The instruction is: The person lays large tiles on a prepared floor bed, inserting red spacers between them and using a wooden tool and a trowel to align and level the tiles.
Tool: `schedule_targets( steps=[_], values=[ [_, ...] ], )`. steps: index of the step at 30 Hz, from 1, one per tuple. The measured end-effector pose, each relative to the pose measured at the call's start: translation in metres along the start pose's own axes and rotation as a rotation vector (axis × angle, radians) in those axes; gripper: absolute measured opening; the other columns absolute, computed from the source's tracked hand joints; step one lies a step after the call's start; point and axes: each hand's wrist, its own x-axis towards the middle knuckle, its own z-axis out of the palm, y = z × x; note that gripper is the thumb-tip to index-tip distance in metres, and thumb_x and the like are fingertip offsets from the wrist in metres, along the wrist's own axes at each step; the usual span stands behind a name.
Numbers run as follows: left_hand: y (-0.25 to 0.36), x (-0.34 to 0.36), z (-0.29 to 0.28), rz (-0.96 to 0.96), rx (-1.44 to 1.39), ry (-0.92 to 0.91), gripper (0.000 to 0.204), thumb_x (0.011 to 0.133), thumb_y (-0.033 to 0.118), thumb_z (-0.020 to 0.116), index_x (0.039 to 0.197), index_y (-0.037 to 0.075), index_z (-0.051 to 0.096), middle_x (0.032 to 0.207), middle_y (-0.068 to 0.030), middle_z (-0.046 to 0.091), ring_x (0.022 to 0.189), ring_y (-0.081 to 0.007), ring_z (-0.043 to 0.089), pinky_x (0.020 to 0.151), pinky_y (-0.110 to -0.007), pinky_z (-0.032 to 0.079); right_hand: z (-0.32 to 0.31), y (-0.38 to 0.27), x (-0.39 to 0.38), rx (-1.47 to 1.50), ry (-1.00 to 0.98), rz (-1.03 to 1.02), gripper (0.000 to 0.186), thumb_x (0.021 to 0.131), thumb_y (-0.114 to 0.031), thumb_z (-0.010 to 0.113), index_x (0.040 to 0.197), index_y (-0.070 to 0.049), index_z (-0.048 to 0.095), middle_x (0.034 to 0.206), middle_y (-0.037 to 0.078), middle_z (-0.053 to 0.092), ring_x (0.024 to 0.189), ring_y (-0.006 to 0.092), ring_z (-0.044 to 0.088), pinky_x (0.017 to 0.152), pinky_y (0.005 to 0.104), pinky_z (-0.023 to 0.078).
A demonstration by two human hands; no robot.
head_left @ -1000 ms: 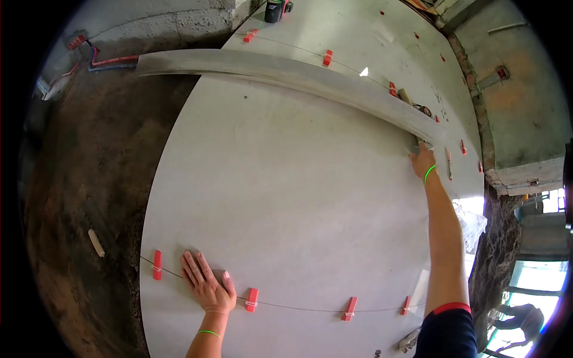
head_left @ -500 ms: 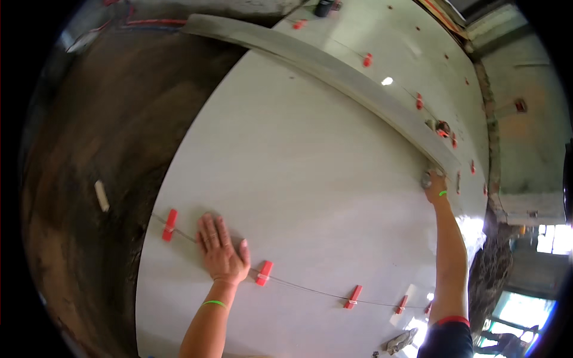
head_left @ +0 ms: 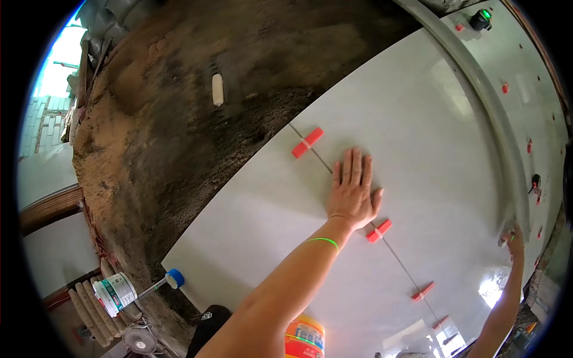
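My left hand [head_left: 354, 192] lies flat on a pale, glossy tile [head_left: 406, 149], fingers apart, over a thin seam. Red clips [head_left: 308, 142] straddle that seam on either side of it, one [head_left: 378, 231] just below my thumb. My right hand [head_left: 512, 237], at the right, has bent fingers around something grey at the lower end of a long grey straightedge [head_left: 483, 89]; I cannot make out what. The straightedge lies across the tiles and curves in the fisheye picture. Several more red clips sit beyond it.
Dark, rough mortar bed [head_left: 167, 137] borders the tiles, with a pale block [head_left: 218, 89] on it. A white tub [head_left: 113, 293], a blue-capped tool [head_left: 174, 278] and rolled bundles [head_left: 89, 313] are lower left. An orange bucket [head_left: 304, 337] is below, a dark device [head_left: 480, 21] top right.
My view has swung leftward, so tiles and straightedge appear shifted right and the left-side tub has come into view. Both hands stay at about the same spots on the tile and straightedge.
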Motion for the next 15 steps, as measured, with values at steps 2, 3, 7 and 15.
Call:
schedule_targets(
  steps=[2,3,7,15],
  values=[
    [-0.012,-0.01,0.001,-0.024,0.052,-0.034,0.077,0.096,0.043,0.049,0.154,-0.002,0.023,0.162,-0.0253,0.014,0.151,-0.0409,0.01,0.121,-0.055,0.012,0.039,-0.058,-0.022,0.288,0.09,0.172,0.048,0.085,-0.021,0.07,0.128,-0.005,0.056,0.105,0.006,0.064,0.101,0.0229,0.062,0.088,0.0453,0.051],
    [-0.009,-0.008,0.004,-0.017,0.046,-0.005,0.076,0.097,0.043,0.048,0.154,-0.002,0.023,0.162,-0.0251,0.014,0.151,-0.0408,0.009,0.121,-0.055,0.011,0.029,-0.072,-0.033,0.567,0.009,0.163,0.042,0.087,-0.027,0.066,0.123,-0.008,0.057,0.099,0.006,0.063,0.097,0.0222,0.061,0.085,0.0438,0.052],
    [-0.005,-0.001,0.005,0.002,-0.005,0.03,0.075,0.099,0.043,0.045,0.154,-0.002,0.023,0.162,-0.0247,0.014,0.151,-0.04,0.009,0.122,-0.054,0.011,0.029,-0.159,-0.099,0.899,-0.049,0.089,0.031,0.095,-0.04,0.055,0.111,-0.014,0.059,0.09,0.005,0.06,0.081,0.018,0.06,0.074,0.0366,0.053],
    [-0.035,-0.034,-0.006,0.203,-0.286,0.093,0.063,0.093,0.024,0.055,0.145,-0.005,0.037,0.156,-0.0203,0.032,0.148,-0.035,0.025,0.121,-0.046,0.02,0.092,-0.311,-0.305,0.794,-0.159,-0.01,0.037,0.092,-0.027,0.058,0.125,-0.011,0.052,0.1,0.009,0.061,0.078,0.0226,0.064,0.063,0.0371,0.056]
  ],
)
